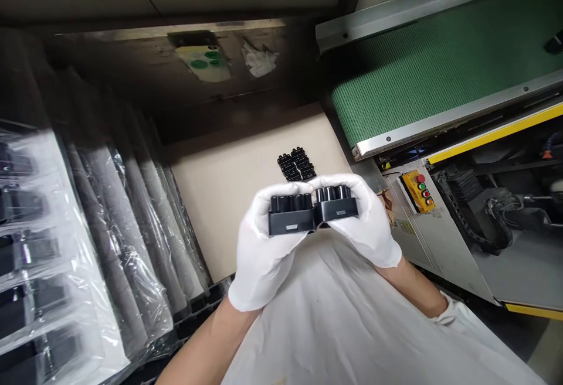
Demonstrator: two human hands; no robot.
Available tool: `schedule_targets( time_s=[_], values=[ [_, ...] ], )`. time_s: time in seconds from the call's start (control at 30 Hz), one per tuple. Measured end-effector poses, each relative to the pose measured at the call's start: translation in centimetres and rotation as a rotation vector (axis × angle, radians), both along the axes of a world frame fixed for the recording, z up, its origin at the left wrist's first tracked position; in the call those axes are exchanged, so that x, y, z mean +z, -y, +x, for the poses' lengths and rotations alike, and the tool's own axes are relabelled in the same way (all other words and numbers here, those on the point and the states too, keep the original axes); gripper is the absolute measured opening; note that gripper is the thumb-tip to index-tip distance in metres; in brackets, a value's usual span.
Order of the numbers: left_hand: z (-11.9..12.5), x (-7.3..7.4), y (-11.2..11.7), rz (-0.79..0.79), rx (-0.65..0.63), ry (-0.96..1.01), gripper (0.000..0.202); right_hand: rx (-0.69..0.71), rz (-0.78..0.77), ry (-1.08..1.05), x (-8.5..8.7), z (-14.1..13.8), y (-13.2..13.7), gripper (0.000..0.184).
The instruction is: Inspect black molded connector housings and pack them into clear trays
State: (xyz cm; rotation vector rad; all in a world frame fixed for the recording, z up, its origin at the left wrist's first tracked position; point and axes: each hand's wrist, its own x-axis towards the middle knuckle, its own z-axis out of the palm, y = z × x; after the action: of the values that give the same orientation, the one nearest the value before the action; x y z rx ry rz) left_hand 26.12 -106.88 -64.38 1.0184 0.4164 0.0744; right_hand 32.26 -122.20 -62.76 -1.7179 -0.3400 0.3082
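Observation:
My left hand point(268, 244), in a white glove, is closed round a black plastic part point(291, 221) with a row of glossy rounded columns and a small light rectangle on its flat side. In my right hand point(365, 221), also gloved in white, is a similar black plastic part point(338, 209). The two parts are side by side, their inner ends touching or nearly so. Just beyond my hands, a small cluster of black ribbed pieces point(297, 164) lies on the beige board point(229, 180). The gloves cover the outer ends of both held parts.
Plastic-wrapped trays point(109, 244) stand stacked along the left. A green conveyor belt point(431, 62) with metal rails juts in at upper right, above a yellow button box point(417, 190). Crumpled white paper point(259, 60) and a green-marked packet point(204, 62) lie on the back ledge.

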Motion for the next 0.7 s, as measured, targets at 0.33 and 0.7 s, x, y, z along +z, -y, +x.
schedule_targets(
  time_s=[0.33,0.7],
  values=[
    [0.5,0.6,0.6,0.109,0.093,-0.002,0.040,0.007,-0.083,0.108,0.2,-0.1,-0.9,0.048],
    [1.9,-1.1,1.2,0.125,-0.016,0.041,0.058,-0.112,-0.274,0.230,-0.9,0.9,-1.9,0.057]
  ],
)
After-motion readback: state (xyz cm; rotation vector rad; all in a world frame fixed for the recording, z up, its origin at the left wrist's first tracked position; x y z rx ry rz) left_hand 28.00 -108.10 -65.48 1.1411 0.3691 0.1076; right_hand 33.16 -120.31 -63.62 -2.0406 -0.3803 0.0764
